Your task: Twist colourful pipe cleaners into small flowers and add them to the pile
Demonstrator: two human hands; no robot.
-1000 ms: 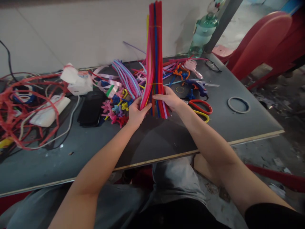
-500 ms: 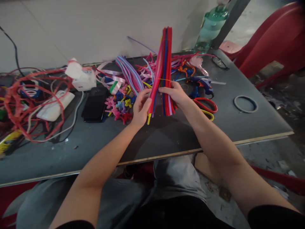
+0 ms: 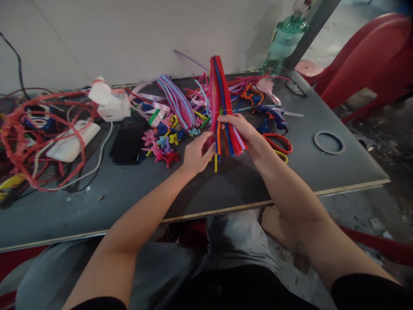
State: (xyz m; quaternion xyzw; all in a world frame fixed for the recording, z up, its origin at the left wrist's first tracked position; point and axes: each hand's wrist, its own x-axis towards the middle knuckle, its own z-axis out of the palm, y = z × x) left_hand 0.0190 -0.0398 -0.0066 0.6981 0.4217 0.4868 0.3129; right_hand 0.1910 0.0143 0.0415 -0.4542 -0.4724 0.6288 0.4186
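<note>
Above the table I hold a bundle of pipe cleaners, mostly red, with pink, blue, orange and yellow ones among them. My left hand is closed on the lower left side of the bundle, where a yellow end sticks out below. My right hand wraps round the right side, its thumb and fingers across the front. The lower ends fan apart a little between the hands. Behind the left hand lie a loose bunch of lilac and light blue pipe cleaners and several small pipe-cleaner flowers.
Left on the table are a black phone, a white charger and tangled red ribbon. To the right are a hairbrush, a glue gun, scissors and a grey ring. A green bottle stands behind.
The bundle has come lower, and its top has shifted left and leans left now. Its two spread parts have drawn closer together. My left hand has moved slightly down and right.
</note>
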